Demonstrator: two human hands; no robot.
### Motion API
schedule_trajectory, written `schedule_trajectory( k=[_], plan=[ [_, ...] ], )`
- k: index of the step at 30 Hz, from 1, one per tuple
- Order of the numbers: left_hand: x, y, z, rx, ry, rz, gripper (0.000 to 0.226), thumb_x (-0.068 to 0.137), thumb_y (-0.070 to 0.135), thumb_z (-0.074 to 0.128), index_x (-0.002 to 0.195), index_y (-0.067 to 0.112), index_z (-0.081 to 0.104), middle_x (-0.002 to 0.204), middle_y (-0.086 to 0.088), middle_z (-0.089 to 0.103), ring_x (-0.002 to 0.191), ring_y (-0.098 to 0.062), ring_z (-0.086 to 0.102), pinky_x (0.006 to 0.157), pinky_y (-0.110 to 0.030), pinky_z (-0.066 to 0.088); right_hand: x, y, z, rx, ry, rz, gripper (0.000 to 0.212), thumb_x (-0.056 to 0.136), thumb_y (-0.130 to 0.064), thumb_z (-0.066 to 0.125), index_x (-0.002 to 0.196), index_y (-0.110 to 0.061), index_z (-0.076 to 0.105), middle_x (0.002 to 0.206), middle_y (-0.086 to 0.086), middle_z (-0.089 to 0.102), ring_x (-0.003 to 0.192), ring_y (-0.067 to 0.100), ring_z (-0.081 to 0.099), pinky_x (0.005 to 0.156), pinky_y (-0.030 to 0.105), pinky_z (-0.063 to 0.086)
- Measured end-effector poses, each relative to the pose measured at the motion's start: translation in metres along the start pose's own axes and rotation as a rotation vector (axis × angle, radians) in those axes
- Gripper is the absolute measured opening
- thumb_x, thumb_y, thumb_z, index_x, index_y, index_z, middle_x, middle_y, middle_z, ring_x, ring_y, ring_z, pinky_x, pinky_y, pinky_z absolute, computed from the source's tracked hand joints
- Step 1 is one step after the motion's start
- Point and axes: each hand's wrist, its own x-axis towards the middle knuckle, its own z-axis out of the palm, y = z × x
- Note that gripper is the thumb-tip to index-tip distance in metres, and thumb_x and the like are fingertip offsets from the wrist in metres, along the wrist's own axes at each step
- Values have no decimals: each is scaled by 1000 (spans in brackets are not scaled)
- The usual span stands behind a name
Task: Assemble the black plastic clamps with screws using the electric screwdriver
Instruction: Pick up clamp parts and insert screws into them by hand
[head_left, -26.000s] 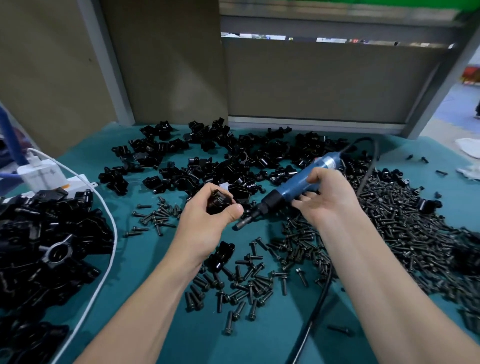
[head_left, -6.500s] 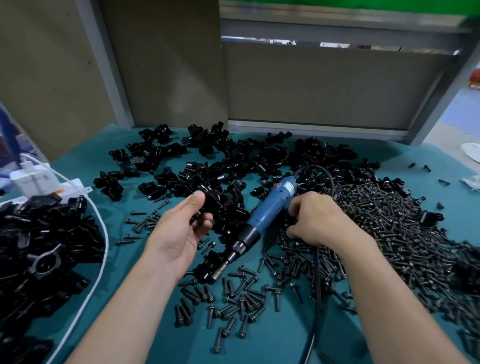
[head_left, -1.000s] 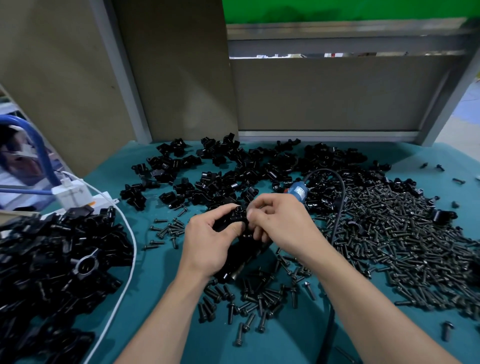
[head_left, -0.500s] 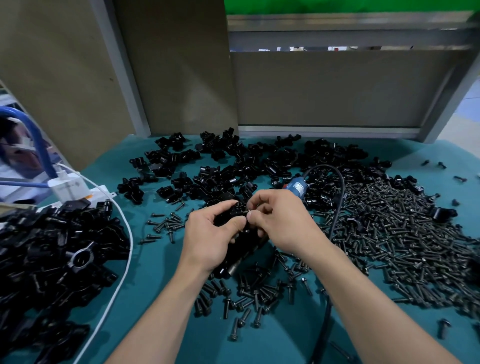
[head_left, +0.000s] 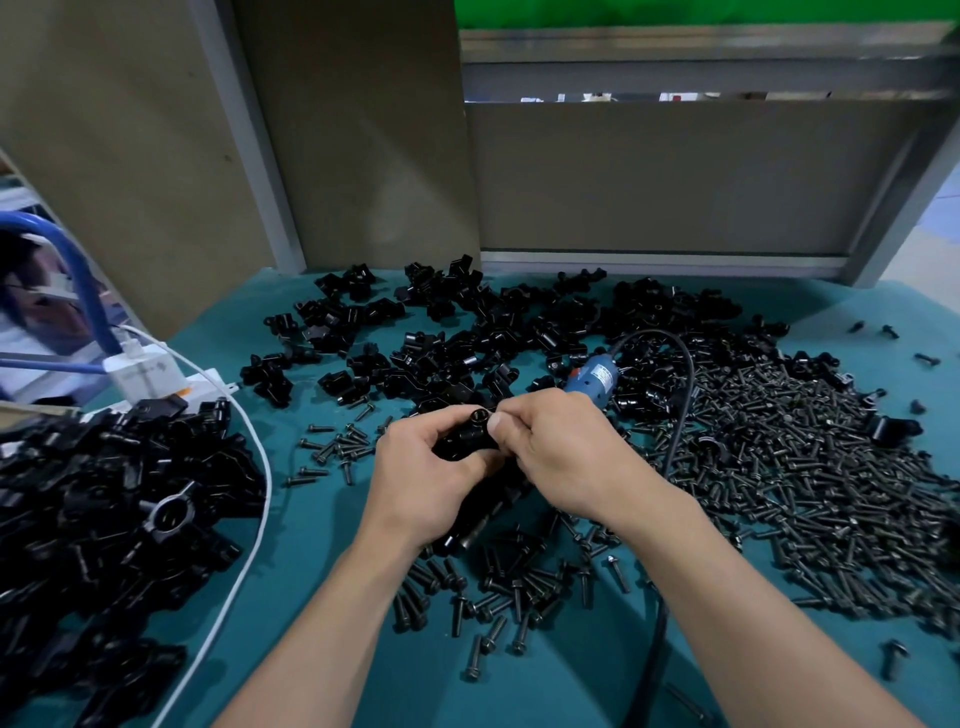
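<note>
Seconds ago the right hand gripped the screwdriver and the left hand reached among loose parts; now the tool lies on the table and both hands meet on one clamp.

At far left sits a heap of clamps, with a white cable curving past its edge. Next comes the left hand, fingers curled round the clamp and holding it above the table, bore upward. The right hand touches it from the other side, thumb and fingers pinching at the clamp's right edge. Whether a screw sits between those fingers is hidden.

Under and behind the hands lies the screwdriver, its blue rear end showing past the right knuckles. Loose screws lie scattered just below the hands, and a large heap of them fills the right of the table.

Putting the tool down to work with the fingers suggests a screw is being started by hand. If so, driving it comes next, and the right hand must take up the screwdriver again.
</note>
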Motion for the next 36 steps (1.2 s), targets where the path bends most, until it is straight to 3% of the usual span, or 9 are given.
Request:
schedule_trajectory(
  k=[7, 10, 13, 17, 20, 24, 26, 31, 36],
  plan=[
    [2, 1, -5, 16, -109, 18, 47, 66, 17, 89, 100, 46, 76, 94, 16, 79, 89, -4, 75, 80, -25, 61, 2, 5, 2, 47, 11, 45, 49, 106, -37, 50, 61, -17, 50, 47, -9, 46, 42, 8, 39, 42, 20, 33],
    [3, 0, -4, 16, -84, 10, 47, 71, 8, 91, 97, 44, 76, 92, 16, 79, 87, -5, 75, 78, -28, 62, 1, 4, 1, 91, -18, 63, 45, 104, -38, 52, 65, -18, 58, 52, -3, 60, 42, 7, 46, 45, 21, 38],
    [3, 0, -3, -7, -53, -15, 45, 72, 11, 93, 96, 45, 76, 90, 15, 79, 82, -5, 76, 73, -27, 62, -1, 3, -3, 174, 27, 37, 22, 100, -33, 63, 79, -25, 64, 63, -3, 72, 46, 2, 54, 46, 16, 41],
    [2, 1, -5, -50, -46, -34, 43, 74, 7, 92, 96, 42, 78, 88, 11, 80, 79, -11, 77, 70, -32, 64, -1, 2, -1, 150, 68, -53, 18, 98, -24, 65, 81, -27, 64, 67, -3, 71, 52, 4, 55, 52, 24, 48],
    [1, 3, -6, -2, -30, 5, 47, 73, 6, 91, 95, 45, 77, 87, 15, 79, 79, -5, 75, 68, -21, 59, 0, 2, 6, 107, 84, -56, 24, 101, -26, 61, 77, -28, 63, 64, -6, 62, 58, 8, 53, 61, 36, 49],
    [-1, 4, -7, 61, -4, 25, 51, 72, 8, 91, 91, 52, 75, 87, 22, 77, 80, 3, 72, 67, -9, 52, -1, 4, 14, 69, 103, -34, 41, 105, -29, 56, 65, -23, 51, 55, -12, 51, 55, 8, 46, 51, 21, 34],
    [-1, 3, -7, 86, 1, 34, 48, 72, 9, 90, 92, 50, 75, 87, 23, 76, 82, 4, 71, 68, -7, 50, -1, 3, 15, 77, 97, -17, 45, 106, -30, 54, 62, -20, 48, 52, -10, 47, 50, 8, 43, 49, 21, 32],
    [-2, 4, -6, 159, 11, 24, 40, 72, 14, 88, 90, 48, 75, 83, 26, 74, 78, 6, 70, 62, -6, 48, -1, -1, 11, 170, 59, 71, 34, 104, -30, 56, 73, -22, 63, 61, -1, 70, 45, 3, 52, 48, 17, 39],
    [-3, 3, -4, 163, -57, 5, 38, 75, 13, 83, 90, 47, 74, 81, 21, 74, 72, 0, 70, 56, -15, 53, -3, -1, 9, 169, 56, 110, 26, 102, -24, 63, 77, -22, 71, 62, -5, 72, 50, 7, 60, 57, 29, 52]
  ],
)
